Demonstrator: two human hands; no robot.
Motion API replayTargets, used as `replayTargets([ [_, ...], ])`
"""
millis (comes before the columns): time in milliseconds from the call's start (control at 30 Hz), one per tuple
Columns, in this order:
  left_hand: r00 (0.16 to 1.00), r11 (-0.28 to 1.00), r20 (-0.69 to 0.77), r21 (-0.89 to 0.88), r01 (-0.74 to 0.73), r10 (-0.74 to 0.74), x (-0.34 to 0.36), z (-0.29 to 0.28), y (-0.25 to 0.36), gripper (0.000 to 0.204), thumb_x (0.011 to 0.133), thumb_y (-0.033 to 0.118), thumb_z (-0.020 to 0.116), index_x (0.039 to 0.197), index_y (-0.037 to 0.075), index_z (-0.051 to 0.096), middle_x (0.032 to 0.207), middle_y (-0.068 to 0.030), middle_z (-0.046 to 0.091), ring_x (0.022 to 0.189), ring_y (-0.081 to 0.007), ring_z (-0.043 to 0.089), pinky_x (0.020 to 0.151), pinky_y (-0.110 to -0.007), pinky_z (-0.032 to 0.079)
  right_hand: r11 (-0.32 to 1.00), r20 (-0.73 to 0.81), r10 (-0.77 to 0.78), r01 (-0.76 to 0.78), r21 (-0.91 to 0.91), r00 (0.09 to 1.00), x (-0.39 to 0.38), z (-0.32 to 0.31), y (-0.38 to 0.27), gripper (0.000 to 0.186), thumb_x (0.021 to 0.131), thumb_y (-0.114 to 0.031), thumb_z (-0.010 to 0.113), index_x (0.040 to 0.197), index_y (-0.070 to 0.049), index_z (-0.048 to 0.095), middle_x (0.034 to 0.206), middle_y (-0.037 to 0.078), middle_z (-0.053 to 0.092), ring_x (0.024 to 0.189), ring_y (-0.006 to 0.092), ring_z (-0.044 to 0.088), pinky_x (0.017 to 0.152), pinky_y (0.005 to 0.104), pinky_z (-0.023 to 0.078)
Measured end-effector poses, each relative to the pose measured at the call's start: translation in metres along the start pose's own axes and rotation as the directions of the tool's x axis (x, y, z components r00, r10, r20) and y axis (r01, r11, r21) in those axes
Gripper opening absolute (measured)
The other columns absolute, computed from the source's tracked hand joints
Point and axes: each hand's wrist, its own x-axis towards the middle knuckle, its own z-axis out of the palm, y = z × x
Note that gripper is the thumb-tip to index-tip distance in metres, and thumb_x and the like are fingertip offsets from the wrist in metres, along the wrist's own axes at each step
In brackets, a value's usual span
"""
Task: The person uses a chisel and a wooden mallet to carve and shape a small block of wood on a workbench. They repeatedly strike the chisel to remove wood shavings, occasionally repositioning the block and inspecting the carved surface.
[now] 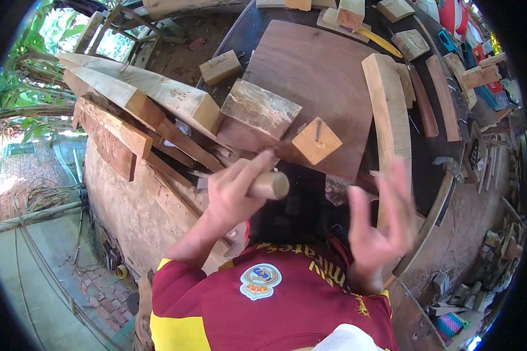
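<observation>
My left hand (231,190) is wrapped round the thick, round wooden handle of a chisel (272,185). The handle's blunt end points right, and a bit of greyish blade seems to show on the hand's other side. My right hand (383,219) is raised in front of my body with its fingers spread, blurred by motion and holding nothing. Just beyond the hands lies a small square wood block (317,141) with a dark nail-like piece on its face. A rough rectangular wood block (262,109) rests beside it on a brown board (319,64).
Long tapered timbers (158,96) lie at the left. A long pale beam (389,111) stretches along the board's right side. A yellow-handled tool (382,44), a dark curved wooden piece (423,102) and several offcuts sit on the dark table at the far right.
</observation>
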Motion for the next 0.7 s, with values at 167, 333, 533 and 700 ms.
replayTargets([
  [167,0.979,0.956,0.021,-0.217,-0.196,0.205,0.012,-0.006,0.031,0.038,0.07,0.012,0.084,0.104,0.003,0.07,0.061,-0.0052,0.062,0.049,-0.0181,0.061,0.044,-0.029,0.045,0.964,-0.1,0.145,-0.163,-0.208,0.984,0.009,-0.015,0.024,0.051,0.078,-0.011,0.078,0.124,0.003,0.059,0.132,0.026,0.055,0.125,0.0389,0.053,0.102,0.045,0.044],
  [333,0.892,0.867,0.104,-0.307,-0.392,0.44,0.044,-0.012,0.052,0.032,0.072,0.017,0.083,0.096,0.003,0.069,0.055,-0.0012,0.052,0.042,-0.0164,0.051,0.039,-0.03,0.036,0.895,0.03,0.373,-0.351,-0.276,0.927,-0.003,-0.001,0.04,0.064,0.079,-0.018,0.078,0.134,0.0,0.051,0.135,0.023,0.053,0.128,0.0401,0.049,0.104,0.0461,0.041],
  [533,0.871,0.796,0.069,-0.446,-0.41,0.487,0.048,0.001,0.065,0.024,0.074,0.016,0.081,0.089,0.004,0.067,0.055,-0.0005,0.047,0.043,-0.0173,0.05,0.038,-0.032,0.036,0.989,0.079,-0.024,0.012,0.147,0.997,0.006,0.031,-0.003,0.067,0.074,-0.018,0.081,0.131,0.002,0.053,0.129,0.021,0.058,0.122,0.0407,0.053,0.1,0.0452,0.045],
  [700,0.876,0.82,0.144,-0.447,-0.357,0.46,0.038,0.0,0.065,0.022,0.072,0.015,0.082,0.087,0.006,0.068,0.055,-0.0016,0.05,0.043,-0.0179,0.051,0.039,-0.032,0.037,0.972,0.019,0.051,-0.054,0.231,0.999,0.023,0.083,0.02,0.059,0.077,-0.014,0.075,0.129,0.002,0.053,0.126,0.024,0.058,0.12,0.0433,0.053,0.101,0.0451,0.045],
])
